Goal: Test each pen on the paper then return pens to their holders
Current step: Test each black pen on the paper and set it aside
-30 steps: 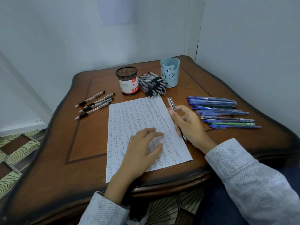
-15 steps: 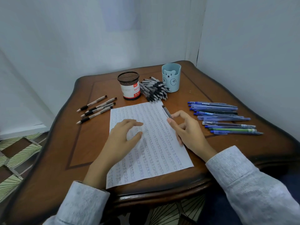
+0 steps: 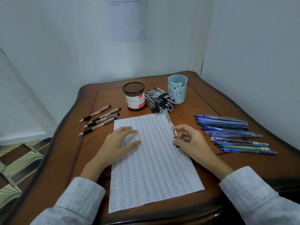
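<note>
Right hand [image 3: 189,140] grip pinched shut on pen [image 3: 170,124] at paper [image 3: 154,159] 3 o'clock edge. Left hand [image 3: 120,143] flat, fingers spread, pressing paper, holding nothing.

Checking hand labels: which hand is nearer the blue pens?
Right. The right hand sits at the paper's right edge holding a pen, just left of the blue pens. The left hand rests on the paper, farther away.

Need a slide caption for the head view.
Right hand holds a pen at the paper's edge; left hand steadies it.
</note>
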